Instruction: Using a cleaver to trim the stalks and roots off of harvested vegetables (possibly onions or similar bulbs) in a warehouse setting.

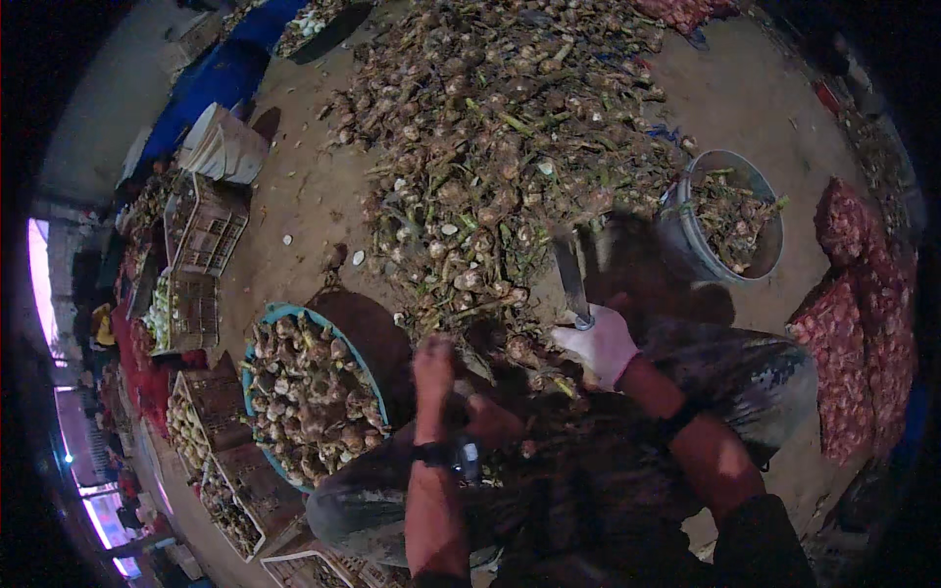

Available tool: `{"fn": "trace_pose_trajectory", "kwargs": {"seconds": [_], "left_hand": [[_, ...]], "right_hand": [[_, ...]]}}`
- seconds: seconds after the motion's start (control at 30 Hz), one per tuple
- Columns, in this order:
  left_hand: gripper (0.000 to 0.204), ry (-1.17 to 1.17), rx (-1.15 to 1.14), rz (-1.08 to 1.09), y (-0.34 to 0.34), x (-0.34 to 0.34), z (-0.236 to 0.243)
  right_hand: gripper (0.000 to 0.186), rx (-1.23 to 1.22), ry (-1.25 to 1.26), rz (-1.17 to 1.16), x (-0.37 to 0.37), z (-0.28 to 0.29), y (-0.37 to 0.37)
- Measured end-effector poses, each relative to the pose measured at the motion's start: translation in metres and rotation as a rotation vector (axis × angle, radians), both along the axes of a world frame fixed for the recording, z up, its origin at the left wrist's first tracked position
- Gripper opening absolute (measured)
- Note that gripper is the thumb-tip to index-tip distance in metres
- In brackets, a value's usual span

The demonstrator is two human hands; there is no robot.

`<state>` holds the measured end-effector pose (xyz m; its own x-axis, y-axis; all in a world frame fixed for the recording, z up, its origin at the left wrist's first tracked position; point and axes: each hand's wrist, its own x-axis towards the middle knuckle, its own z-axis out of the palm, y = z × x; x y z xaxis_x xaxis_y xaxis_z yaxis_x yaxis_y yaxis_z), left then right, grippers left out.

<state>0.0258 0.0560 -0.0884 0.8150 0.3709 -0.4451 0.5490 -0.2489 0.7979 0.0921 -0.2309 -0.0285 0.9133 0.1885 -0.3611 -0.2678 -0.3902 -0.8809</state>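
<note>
Beyond my left hand (434, 372), grip unclear, lies the pile (480, 176); my right hand (605, 345) clasps the knife (572, 282), blade toward it.

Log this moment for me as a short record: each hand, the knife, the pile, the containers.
Right hand: pale-gloved right hand, closed around the knife handle
Knife: knife, blade pointing away from the person
Left hand: left hand, at the pile's near edge; blurred, grip unclear
Pile: soil-stained bulbs with stalks, heaped on the floor ahead
Left side: teal-rimmed tub full of bulbs; crates beyond it
Right side: grey bucket holding stalks and plant matter; red mesh sacks farther right
</note>
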Motion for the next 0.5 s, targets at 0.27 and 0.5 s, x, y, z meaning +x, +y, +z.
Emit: {"fn": "trace_pose_trajectory", "kwargs": {"seconds": [0.27, 0.5], "left_hand": [[0.098, 0.025, 0.478, -0.544, -0.116, -0.02, -0.084], [0.079, 0.198, 0.264, -0.423, -0.137, 0.004, -0.059]], "right_hand": [[0.037, -0.217, -0.081, 0.09, -0.007, 0.007, 0.002], [0.04, -0.306, -0.061, 0.05, 0.003, 0.004, -0.018]]}}
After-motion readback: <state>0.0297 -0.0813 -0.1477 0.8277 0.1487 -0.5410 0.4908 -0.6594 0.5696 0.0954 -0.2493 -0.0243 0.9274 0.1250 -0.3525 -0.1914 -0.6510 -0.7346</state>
